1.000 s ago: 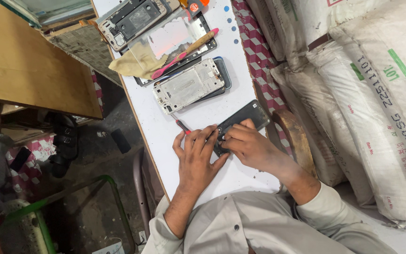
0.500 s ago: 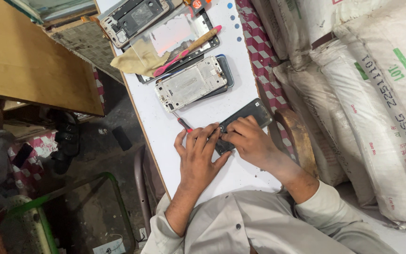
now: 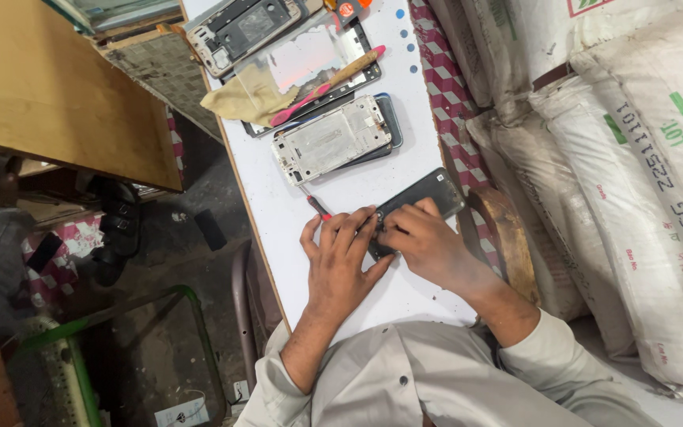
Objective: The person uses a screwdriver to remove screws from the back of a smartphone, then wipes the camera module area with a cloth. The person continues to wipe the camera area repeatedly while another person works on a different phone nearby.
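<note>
A dark phone [image 3: 424, 194] lies on the white table [image 3: 357, 308], and both hands are on its near end. My right hand [image 3: 424, 241] rests over the phone with its fingers curled, pinching something small that I cannot make out. My left hand [image 3: 343, 257] lies flat beside it, fingertips touching the phone's edge. A red-handled tool [image 3: 318, 207] pokes out from under the left hand's fingers.
Farther along the table lie a silver phone frame [image 3: 330, 138] on a dark phone, a pink-handled brush [image 3: 326, 85], a yellow cloth [image 3: 240, 96] and another opened phone [image 3: 247, 25]. White sacks [image 3: 634, 158] are stacked to the right. A wooden board [image 3: 49, 87] stands to the left.
Both hands stay on the dark phone with only slight finger movement. The view has shifted a little.
</note>
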